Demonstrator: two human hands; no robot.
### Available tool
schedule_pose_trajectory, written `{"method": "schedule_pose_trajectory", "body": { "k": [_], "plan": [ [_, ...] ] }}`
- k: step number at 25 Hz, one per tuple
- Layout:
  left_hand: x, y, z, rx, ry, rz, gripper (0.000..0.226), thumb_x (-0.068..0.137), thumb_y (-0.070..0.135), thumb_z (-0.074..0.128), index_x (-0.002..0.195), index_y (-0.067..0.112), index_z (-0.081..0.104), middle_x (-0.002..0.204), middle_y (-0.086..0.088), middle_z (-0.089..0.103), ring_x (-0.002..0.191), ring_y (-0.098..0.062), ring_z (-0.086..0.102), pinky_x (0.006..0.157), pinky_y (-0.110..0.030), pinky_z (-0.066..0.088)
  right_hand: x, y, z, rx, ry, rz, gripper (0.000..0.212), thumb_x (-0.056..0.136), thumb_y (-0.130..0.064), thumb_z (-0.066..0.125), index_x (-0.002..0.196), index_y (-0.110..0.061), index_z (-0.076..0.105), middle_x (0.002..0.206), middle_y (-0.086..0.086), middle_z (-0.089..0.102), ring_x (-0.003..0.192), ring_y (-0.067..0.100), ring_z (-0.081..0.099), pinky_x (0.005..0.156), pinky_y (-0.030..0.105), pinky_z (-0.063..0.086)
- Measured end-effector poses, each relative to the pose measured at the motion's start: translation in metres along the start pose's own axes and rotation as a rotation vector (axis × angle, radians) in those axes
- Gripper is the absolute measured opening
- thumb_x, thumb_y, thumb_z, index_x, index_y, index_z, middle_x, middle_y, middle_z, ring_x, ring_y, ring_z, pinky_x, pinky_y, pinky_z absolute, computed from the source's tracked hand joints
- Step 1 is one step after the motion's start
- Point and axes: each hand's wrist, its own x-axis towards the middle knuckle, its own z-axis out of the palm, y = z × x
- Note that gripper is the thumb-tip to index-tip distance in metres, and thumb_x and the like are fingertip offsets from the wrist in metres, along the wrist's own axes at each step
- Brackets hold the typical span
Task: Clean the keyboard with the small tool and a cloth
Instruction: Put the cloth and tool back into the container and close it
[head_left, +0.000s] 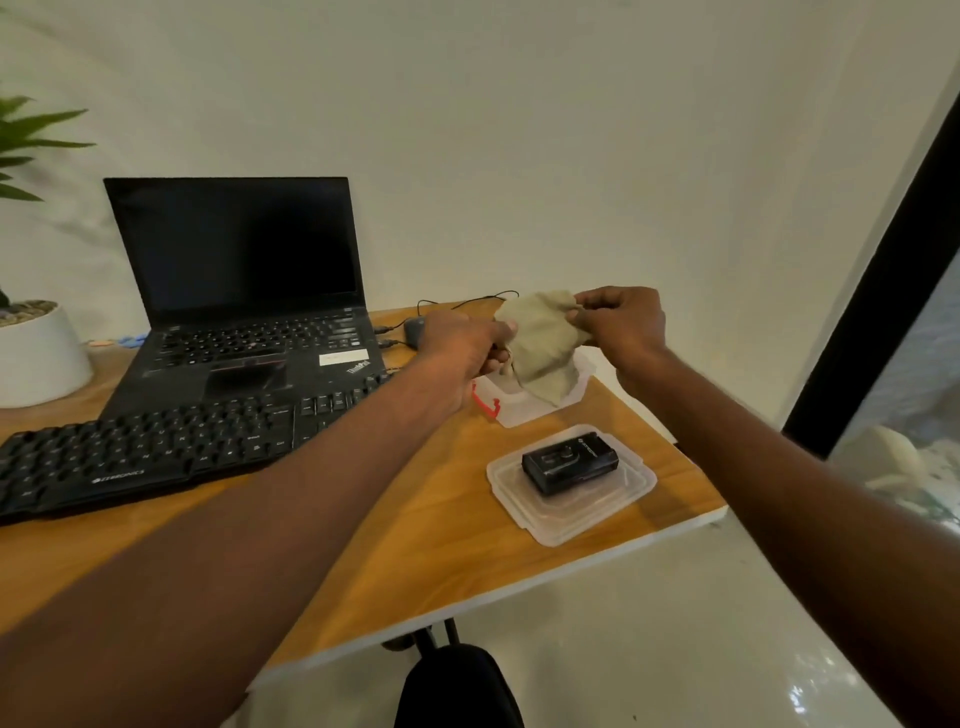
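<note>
Cloth (540, 348), beige and crumpled, hangs pinched between left hand (462, 348) and right hand (621, 325).

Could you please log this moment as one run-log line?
left hand: pinches cloth | right hand: pinches cloth | cloth: held above open box | keyboard: untouched

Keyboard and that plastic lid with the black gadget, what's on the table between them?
Only bare wooden table; the left forearm passes above it, in the head view.

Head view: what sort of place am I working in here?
Likely an office or home desk: a wooden table holds an open laptop, an external keyboard and a mouse, with a potted plant beside them.
</note>
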Motion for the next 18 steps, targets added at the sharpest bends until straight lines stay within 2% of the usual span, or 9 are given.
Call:
{"method": "schedule_pose_trajectory", "body": {
  "k": [4, 7, 9, 11, 13, 15, 16, 18],
  "plan": [
    [0.033, 0.005, 0.001, -0.006, 0.046, 0.002, 0.015, 0.092, 0.007, 0.08, 0.09, -0.006, 0.072, 0.068, -0.015, 0.07, 0.058, -0.02, 0.066, 0.06, -0.026, 0.06, 0.033, 0.007, 0.022, 0.028, -0.019, 0.0, 0.018, 0.08, -0.001, 0.082, 0.089, -0.016, 0.078, 0.093, 0.004, 0.077, 0.093, 0.02, 0.075, 0.087, 0.037, 0.063],
    [0.051, 0.022, -0.002, -0.024, 0.069, 0.087, 0.014, 0.09, 0.004, 0.081, 0.089, -0.006, 0.073, 0.071, -0.017, 0.073, 0.064, -0.023, 0.07, 0.07, -0.033, 0.063, 0.054, -0.003, 0.026, 0.11, -0.002, -0.035, 0.019, 0.078, 0.0, 0.081, 0.085, -0.017, 0.079, 0.09, 0.006, 0.078, 0.09, 0.023, 0.077, 0.085, 0.041, 0.064],
    [0.054, 0.03, -0.003, 0.03, 0.077, 0.115, 0.013, 0.089, 0.003, 0.08, 0.092, -0.007, 0.073, 0.077, -0.02, 0.075, 0.062, -0.023, 0.07, 0.065, -0.031, 0.063, 0.063, -0.005, 0.027, 0.092, -0.016, -0.036, 0.02, 0.077, 0.0, 0.082, 0.084, -0.018, 0.078, 0.091, 0.007, 0.077, 0.092, 0.026, 0.076, 0.084, 0.043, 0.064],
    [0.054, 0.023, -0.003, 0.122, 0.043, 0.086, 0.013, 0.09, 0.002, 0.079, 0.096, -0.007, 0.072, 0.081, -0.021, 0.075, 0.06, -0.023, 0.071, 0.058, -0.028, 0.06, 0.06, 0.004, 0.025, -0.066, -0.086, -0.02, 0.022, 0.075, -0.002, 0.084, 0.085, -0.02, 0.077, 0.096, 0.008, 0.076, 0.092, 0.026, 0.075, 0.081, 0.041, 0.065],
    [0.053, 0.006, 0.0, 0.298, 0.007, 0.087, 0.015, 0.092, 0.008, 0.081, 0.099, -0.004, 0.074, 0.084, -0.018, 0.077, 0.066, -0.022, 0.073, 0.06, -0.03, 0.059, 0.053, 0.018, 0.026, -0.358, -0.171, -0.062, 0.022, 0.074, -0.007, 0.085, 0.088, -0.021, 0.079, 0.103, 0.006, 0.074, 0.095, 0.022, 0.073, 0.083, 0.039, 0.064],
    [0.056, -0.012, 0.004, 0.678, -0.016, 0.228, 0.018, 0.089, 0.022, 0.085, 0.095, 0.006, 0.079, 0.087, -0.007, 0.078, 0.079, -0.019, 0.073, 0.071, -0.034, 0.062, 0.046, 0.026, 0.027, -0.573, -0.245, -0.123, 0.02, 0.076, -0.008, 0.082, 0.092, -0.019, 0.082, 0.102, 0.001, 0.073, 0.097, 0.019, 0.069, 0.084, 0.036, 0.061],
    [0.055, -0.019, 0.006, 0.869, -0.017, 0.322, 0.02, 0.087, 0.03, 0.087, 0.094, 0.012, 0.08, 0.09, -0.002, 0.077, 0.085, -0.018, 0.071, 0.076, -0.037, 0.063, 0.043, 0.028, 0.028, -0.619, -0.276, -0.125, 0.018, 0.078, -0.007, 0.08, 0.093, -0.017, 0.082, 0.1, 0.0, 0.073, 0.097, 0.019, 0.067, 0.083, 0.034, 0.058],
    [0.053, -0.031, 0.008, 1.071, -0.007, 0.43, 0.019, 0.084, 0.035, 0.088, 0.093, 0.021, 0.08, 0.1, 0.0, 0.074, 0.094, -0.019, 0.068, 0.081, -0.04, 0.063, 0.036, 0.029, 0.028, -0.661, -0.294, -0.101, 0.016, 0.079, -0.006, 0.077, 0.091, -0.015, 0.082, 0.098, 0.0, 0.072, 0.095, 0.019, 0.064, 0.083, 0.035, 0.056]
  ]
}}
